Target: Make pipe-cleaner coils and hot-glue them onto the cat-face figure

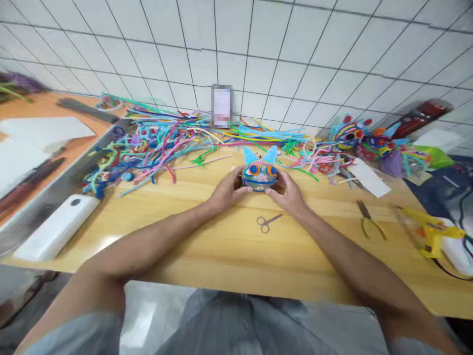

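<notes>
A round cat-faced craft figure point(259, 175) made with pipe cleaners sits between my hands, with light blue pointed ears, orange-ringed eyes and a dark blue band. My left hand point(232, 187) wraps its left side, thumb along the lower front. On the opposite side my right hand point(288, 191) grips it the same way. The far sides of both hands' fingers are hidden behind the figure. Small scissors point(268, 223) lie on the wooden table point(207, 246) just in front of my hands.
Piles of coloured pipe cleaners point(162, 148) line the tiled wall, where a phone point(221, 106) stands upright. Other finished figures point(347, 133) sit at the back right. Yellow-handled pliers point(369, 222) and a yellow glue gun point(430, 231) lie at right. A white oblong device point(55, 229) is at left.
</notes>
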A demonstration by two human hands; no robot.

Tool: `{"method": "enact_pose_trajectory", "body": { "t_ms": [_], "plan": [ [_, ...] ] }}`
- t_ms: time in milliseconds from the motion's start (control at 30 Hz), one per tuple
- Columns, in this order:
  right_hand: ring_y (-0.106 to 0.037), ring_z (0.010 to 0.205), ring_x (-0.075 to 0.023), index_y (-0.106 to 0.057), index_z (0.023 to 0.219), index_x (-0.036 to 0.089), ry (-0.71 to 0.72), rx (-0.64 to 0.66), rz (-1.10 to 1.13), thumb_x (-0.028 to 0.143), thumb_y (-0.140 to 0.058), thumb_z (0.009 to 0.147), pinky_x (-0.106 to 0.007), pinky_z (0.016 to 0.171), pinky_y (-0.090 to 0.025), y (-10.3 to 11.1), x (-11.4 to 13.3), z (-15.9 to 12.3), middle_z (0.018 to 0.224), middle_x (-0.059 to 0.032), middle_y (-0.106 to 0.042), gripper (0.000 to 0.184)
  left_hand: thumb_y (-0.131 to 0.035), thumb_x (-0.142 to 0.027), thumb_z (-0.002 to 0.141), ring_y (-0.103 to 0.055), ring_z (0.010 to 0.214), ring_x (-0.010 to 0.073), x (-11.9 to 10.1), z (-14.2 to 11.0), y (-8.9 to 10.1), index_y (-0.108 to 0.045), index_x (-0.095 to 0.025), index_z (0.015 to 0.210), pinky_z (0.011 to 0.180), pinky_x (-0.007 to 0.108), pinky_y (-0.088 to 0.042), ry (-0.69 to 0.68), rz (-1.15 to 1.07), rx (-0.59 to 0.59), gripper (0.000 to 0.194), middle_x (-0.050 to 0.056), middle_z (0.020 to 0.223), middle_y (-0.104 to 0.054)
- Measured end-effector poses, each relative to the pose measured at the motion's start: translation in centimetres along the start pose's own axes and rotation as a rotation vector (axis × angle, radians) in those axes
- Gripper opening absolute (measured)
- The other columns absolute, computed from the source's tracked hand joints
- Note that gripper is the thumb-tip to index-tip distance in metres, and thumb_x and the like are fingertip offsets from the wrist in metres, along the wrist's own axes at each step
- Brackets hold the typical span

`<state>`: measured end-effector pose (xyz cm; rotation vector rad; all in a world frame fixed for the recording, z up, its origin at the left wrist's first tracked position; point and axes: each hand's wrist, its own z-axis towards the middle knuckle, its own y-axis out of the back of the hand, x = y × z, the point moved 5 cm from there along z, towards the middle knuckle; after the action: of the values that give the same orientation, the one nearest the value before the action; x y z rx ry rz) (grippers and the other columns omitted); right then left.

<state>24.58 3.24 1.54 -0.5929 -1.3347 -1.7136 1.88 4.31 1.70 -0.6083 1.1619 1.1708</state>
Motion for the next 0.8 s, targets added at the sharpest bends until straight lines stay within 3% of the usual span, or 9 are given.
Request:
{"method": "enact_pose_trajectory", "body": {
  "t_ms": [200,567,800],
  "plan": [
    [-0.071,0.117,-0.0327,-0.054,0.149,0.025,-0.019,0.010,0.025,0.041,-0.080,0.082,-0.054,0.105,-0.059,0.07,-0.08,-0.26,0.144,-0.0134,-0.067,0.073,-0.081,-0.040,0.089,-0.064,0.137,0.0342,0.35,-0.12,0.06,-0.053,-0.021,0.150,0.117,0.050,-0.052,-0.003,0.047,-0.004,0.070,0.016,0.148,-0.066],
    [-0.069,0.125,-0.0326,-0.052,0.150,0.024,-0.035,0.031,0.020,0.041,-0.076,0.085,-0.053,0.108,-0.057,0.21,0.78,-0.64,0.145,-0.0137,-0.067,0.072,-0.080,-0.046,0.090,-0.059,0.142,0.0389,0.10,-0.53,0.55,-0.046,-0.020,0.157,0.120,0.058,-0.047,-0.007,0.244,-0.001,0.079,0.019,0.153,-0.062],
    [-0.070,0.122,-0.0319,-0.054,0.149,0.025,-0.046,0.030,0.018,0.039,-0.076,0.085,-0.052,0.105,-0.059,0.29,0.90,-0.60,0.143,-0.0125,-0.069,0.069,-0.077,-0.044,0.093,-0.062,0.139,0.0367,0.30,-0.52,0.42,-0.049,-0.024,0.156,0.116,0.057,-0.052,-0.004,0.191,0.011,0.072,0.017,0.152,-0.063]
  ]
}}
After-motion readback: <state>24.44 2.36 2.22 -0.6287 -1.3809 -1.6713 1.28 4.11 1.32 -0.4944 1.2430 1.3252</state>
